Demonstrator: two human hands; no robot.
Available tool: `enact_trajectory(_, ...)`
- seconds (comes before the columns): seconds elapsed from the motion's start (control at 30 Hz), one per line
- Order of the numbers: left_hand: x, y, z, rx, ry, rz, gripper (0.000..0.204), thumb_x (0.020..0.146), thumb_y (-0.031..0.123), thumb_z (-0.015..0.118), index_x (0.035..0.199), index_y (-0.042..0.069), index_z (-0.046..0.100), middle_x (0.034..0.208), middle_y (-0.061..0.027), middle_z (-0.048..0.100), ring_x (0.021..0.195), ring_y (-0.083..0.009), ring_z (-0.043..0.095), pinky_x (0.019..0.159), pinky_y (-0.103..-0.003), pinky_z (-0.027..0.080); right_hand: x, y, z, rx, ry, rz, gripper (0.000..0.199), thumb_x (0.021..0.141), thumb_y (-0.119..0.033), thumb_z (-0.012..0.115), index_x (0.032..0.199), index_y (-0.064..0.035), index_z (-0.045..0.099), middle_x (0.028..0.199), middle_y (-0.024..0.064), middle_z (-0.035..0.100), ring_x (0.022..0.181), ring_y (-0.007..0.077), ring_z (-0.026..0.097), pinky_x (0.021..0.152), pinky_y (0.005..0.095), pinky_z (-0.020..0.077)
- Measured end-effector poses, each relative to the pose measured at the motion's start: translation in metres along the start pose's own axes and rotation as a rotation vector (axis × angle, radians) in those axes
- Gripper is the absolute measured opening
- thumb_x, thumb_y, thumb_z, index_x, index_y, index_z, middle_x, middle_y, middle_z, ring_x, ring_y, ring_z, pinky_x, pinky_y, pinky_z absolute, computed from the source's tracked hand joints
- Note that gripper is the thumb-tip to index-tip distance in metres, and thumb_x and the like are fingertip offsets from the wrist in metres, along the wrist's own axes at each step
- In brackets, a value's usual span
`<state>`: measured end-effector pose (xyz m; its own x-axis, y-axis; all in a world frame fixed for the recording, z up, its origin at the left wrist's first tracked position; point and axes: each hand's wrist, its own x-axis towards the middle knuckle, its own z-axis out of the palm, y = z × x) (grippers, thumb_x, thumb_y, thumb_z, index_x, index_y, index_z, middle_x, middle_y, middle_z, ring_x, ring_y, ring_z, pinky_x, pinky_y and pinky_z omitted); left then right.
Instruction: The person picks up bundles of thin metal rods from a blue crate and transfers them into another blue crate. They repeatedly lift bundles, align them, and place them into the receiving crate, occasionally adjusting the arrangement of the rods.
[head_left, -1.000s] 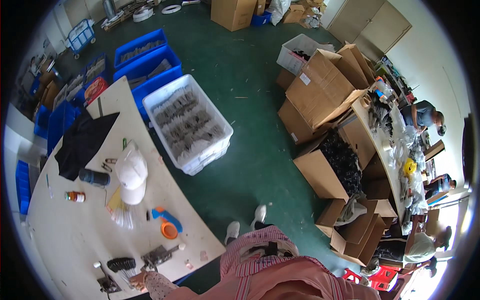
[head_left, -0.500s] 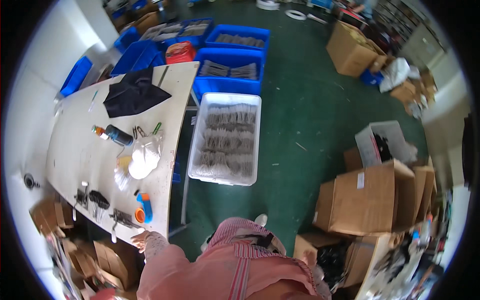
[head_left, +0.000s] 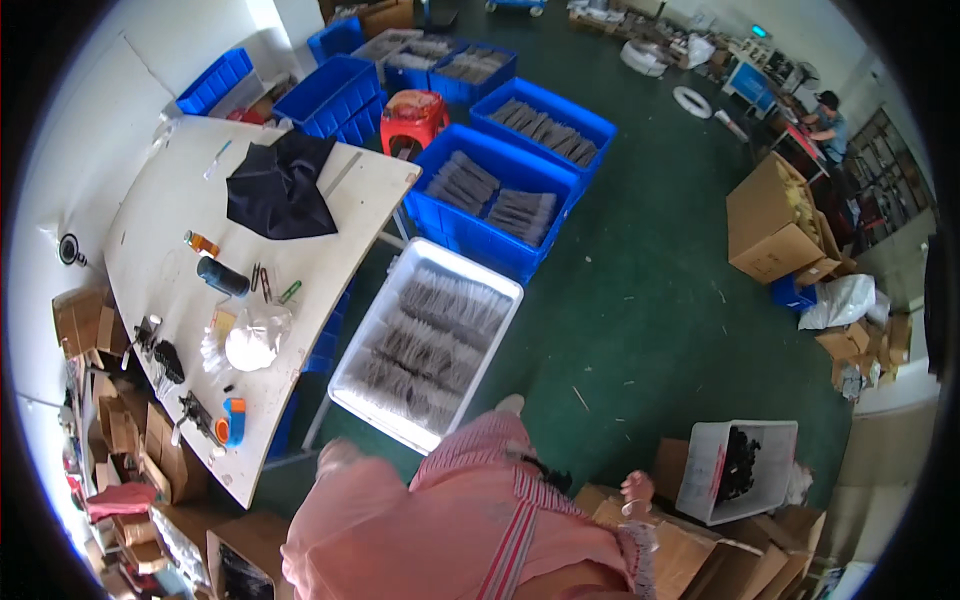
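Observation:
My left hand (head_left: 338, 457) hangs low between the table (head_left: 322, 277) and the white plastic tub (head_left: 352, 393), smeared by motion so its fingers do not show clearly. At my right side, my right hand (head_left: 637, 490) has its fingers curled in, with nothing seen in them. Close to it are a cardboard box (head_left: 668, 550) and a pale bin (head_left: 700, 480) with black pieces inside. The white tub stands on the floor in front of me, filled with rows of thin grey-white bundles.
Blue tubs (head_left: 450, 232) with grey bundles and a red stool (head_left: 412, 118) stand beyond the table. A black cloth (head_left: 282, 188), dark bottle (head_left: 222, 277), white plastic bag (head_left: 258, 340) and blue-orange tape dispenser (head_left: 234, 422) lie on it. A person (head_left: 828, 128) sits far right.
The view has turned and shifted, bringing the white tub nearer. My left hand has left the table's near edge and hangs beside me. More of my right hand shows now.

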<state>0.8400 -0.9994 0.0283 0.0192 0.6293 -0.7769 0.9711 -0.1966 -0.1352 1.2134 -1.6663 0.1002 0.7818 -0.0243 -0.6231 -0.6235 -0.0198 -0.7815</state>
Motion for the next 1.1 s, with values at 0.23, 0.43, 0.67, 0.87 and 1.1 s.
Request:
enact_trajectory(0.23,-0.046,0.554,-0.030,-0.183,0.277,1.015,0.043,0.082,0.030,0.059,0.119,0.007,0.054,0.114,-0.0172,0.058,0.106,-0.0315,0.057,0.090,-0.040,0.046,0.051,-0.007,-0.019,-0.412,0.099,0.288,0.023,0.089,-0.027,0.053,0.072,-0.0106,0.054,0.059,0.0022,0.055,0.047,0.0152,0.052,0.039,0.0286,0.0398)
enact_trajectory(0.43,-0.179,0.827,-0.137,-0.525,0.054,1.297,0.048,0.081,0.033,0.061,0.120,0.006,0.053,0.100,-0.0154,0.064,0.094,-0.0322,0.062,0.085,-0.040,0.049,0.185,-0.094,-0.061,-0.396,0.217,0.295,0.022,0.088,-0.026,0.054,0.074,-0.0100,0.055,0.058,0.0041,0.055,0.046,0.0163,0.053,0.038,0.0294,0.0391)
enact_trajectory(0.67,-0.050,0.838,-0.138,-0.054,0.165,0.728,0.040,0.084,0.030,0.057,0.118,0.009,0.056,0.119,-0.0152,0.055,0.110,-0.0284,0.053,0.093,-0.037,0.044,0.446,-0.281,-0.086,-0.390,0.198,0.168,0.021,0.088,-0.026,0.055,0.076,-0.0094,0.057,0.058,0.0062,0.056,0.044,0.0176,0.054,0.036,0.0304,0.0384)
enact_trajectory(0.87,-0.049,0.712,-0.184,-0.207,0.079,-0.062,0.037,0.085,0.031,0.057,0.113,0.008,0.059,0.110,-0.0144,0.059,0.099,-0.0270,0.057,0.085,-0.038,0.046,0.699,-0.521,-0.027,-0.403,0.213,0.013,0.020,0.088,-0.025,0.056,0.077,-0.0088,0.058,0.058,0.0080,0.057,0.043,0.0188,0.055,0.034,0.0312,0.0377)
enact_trajectory(1.1,-0.032,0.853,-0.147,-0.449,-0.107,-0.254,0.035,0.086,0.032,0.056,0.108,0.006,0.063,0.100,-0.0135,0.064,0.087,-0.0254,0.061,0.076,-0.038,0.050,0.893,-0.626,0.027,-0.233,-0.231,-0.060,0.022,0.086,-0.027,0.061,0.095,-0.0067,0.060,0.075,0.0056,0.062,0.053,0.0183,0.058,0.042,0.0324,0.0423)
